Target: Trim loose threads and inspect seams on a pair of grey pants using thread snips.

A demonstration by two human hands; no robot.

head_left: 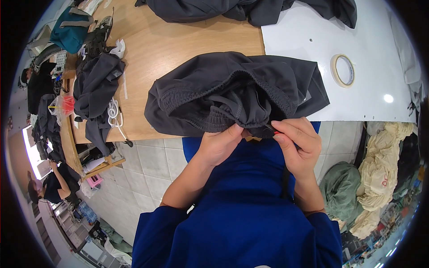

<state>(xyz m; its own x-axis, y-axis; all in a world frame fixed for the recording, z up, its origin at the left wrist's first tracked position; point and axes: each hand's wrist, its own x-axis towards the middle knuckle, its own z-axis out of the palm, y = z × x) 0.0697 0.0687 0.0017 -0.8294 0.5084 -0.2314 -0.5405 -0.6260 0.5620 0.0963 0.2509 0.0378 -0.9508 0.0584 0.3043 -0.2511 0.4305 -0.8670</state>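
A dark grey garment [187,85] with a gathered elastic waistband [176,100] lies bunched at the table's near edge, its opening facing me. My left hand [220,145] is closed on the near edge of the waistband, the thumb pressing on the cloth. In my right hand [298,144], thumb and fingers pinch a small thin tool with a red part [275,132]. Its tip is against the cloth, just right of my left fingertips. Most of the tool is hidden by my fingers, so its exact kind does not show.
More dark cloth [192,10] lies along the far edge. A roll of tape [343,70] rests on the white board [295,42] at right. Dark garments [96,85] and a coiled white cord [115,114] are at left. Cloth bundles [380,169] stand right; a person [56,187] is far left.
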